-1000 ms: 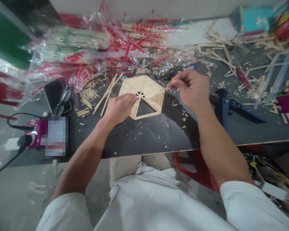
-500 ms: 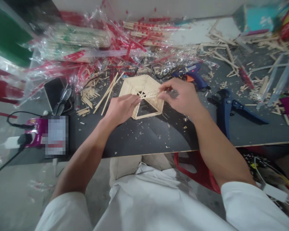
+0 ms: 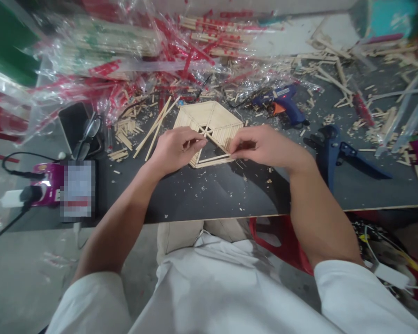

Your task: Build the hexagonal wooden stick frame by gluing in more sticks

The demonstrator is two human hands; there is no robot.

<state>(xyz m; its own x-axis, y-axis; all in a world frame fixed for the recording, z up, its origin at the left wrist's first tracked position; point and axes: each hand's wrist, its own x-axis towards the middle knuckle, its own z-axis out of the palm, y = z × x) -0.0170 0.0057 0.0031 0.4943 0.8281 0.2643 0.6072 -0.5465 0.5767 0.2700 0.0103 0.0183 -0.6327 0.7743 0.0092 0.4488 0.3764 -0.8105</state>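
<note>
A hexagonal panel of pale wooden sticks point(image 3: 198, 111) lies flat on the dark table. Its spokes meet near the middle, and the wedge facing me is unfilled. At the panel's left side, my left hand point(image 3: 176, 146) is closed, thumb and fingertips together near the hub; anything between them is too small to make out. My right hand point(image 3: 264, 146) is closed in a pinch at the right front corner. Its fingertips meet the right end of a thin wooden stick point(image 3: 214, 161) lying along the front edge. The fingers cover that corner.
Loose long sticks point(image 3: 156, 125) and short cut pieces point(image 3: 125, 132) lie to the left. Behind the panel is a blue glue gun point(image 3: 285, 102); blue cutters point(image 3: 334, 153) lie right. Plastic-wrapped stick bundles point(image 3: 114, 51) fill the back. Glasses point(image 3: 88, 134) and a phone-like screen point(image 3: 78, 190) sit left.
My right hand has come down from the panel's right side to its right front corner. The left fingers have curled in and lifted slightly from the panel. The view has shifted a little.
</note>
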